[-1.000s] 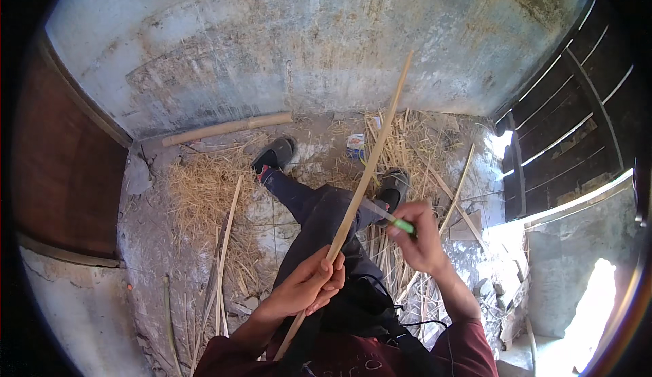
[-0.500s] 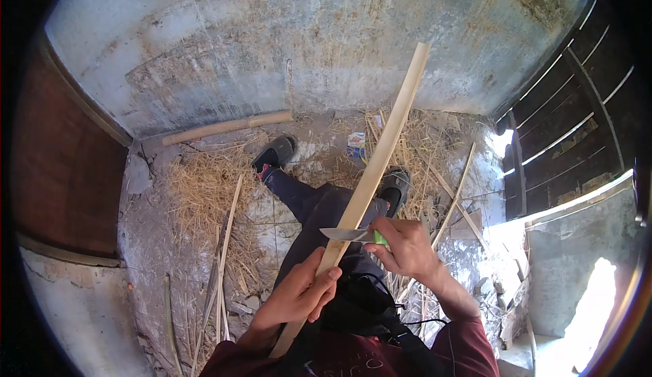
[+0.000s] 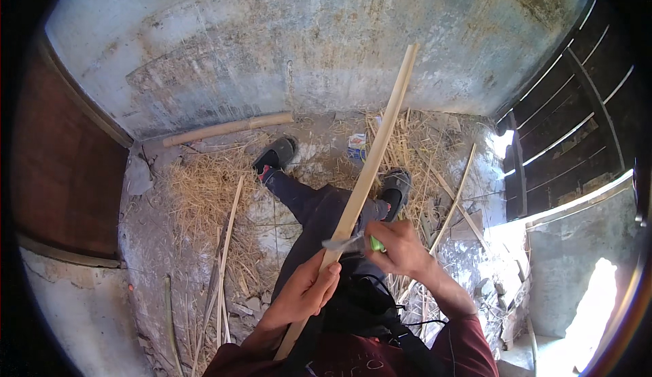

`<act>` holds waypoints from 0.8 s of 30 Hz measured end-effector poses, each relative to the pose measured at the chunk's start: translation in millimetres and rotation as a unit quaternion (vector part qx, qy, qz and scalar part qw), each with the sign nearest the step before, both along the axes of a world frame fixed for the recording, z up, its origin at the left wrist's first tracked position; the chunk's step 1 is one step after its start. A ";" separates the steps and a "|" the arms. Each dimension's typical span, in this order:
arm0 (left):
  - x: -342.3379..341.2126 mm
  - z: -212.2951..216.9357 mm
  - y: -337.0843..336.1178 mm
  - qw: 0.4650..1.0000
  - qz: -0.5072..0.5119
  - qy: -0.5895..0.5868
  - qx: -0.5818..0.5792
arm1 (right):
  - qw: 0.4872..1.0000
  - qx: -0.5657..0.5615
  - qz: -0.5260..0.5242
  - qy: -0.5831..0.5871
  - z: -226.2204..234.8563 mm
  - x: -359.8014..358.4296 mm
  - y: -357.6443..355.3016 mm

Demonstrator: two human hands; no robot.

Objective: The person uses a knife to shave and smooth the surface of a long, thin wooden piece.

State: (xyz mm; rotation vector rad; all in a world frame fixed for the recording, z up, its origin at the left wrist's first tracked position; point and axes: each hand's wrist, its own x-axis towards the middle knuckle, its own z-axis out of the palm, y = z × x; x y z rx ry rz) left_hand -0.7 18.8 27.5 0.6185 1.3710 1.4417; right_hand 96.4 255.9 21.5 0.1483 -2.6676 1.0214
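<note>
A long pale bamboo strip slants from beside my waist up across my lap toward the wall. Its lower part is gripped by my left hand, thumb on top and fingers wrapped round. My right hand is closed on the green handle of a knife. The blade, smeared by motion, lies across the strip just above my left hand. Most of the knife's handle is hidden in my fist.
Straw-like shavings cover much of the floor around my shoes. A bamboo pole lies along the wall. Loose strips lie at right, others at left. A slatted dark panel stands at right, a brown door at left.
The strip has turned on its length, showing a narrower face, and its far end has shifted slightly left. The knife and my right hand have moved a little toward me.
</note>
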 end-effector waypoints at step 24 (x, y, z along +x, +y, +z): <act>12.2 -2.3 -1.8 1.000 -0.007 -0.028 -0.003 | 0.999 -0.033 0.007 -0.032 -1.6 -8.3 1.1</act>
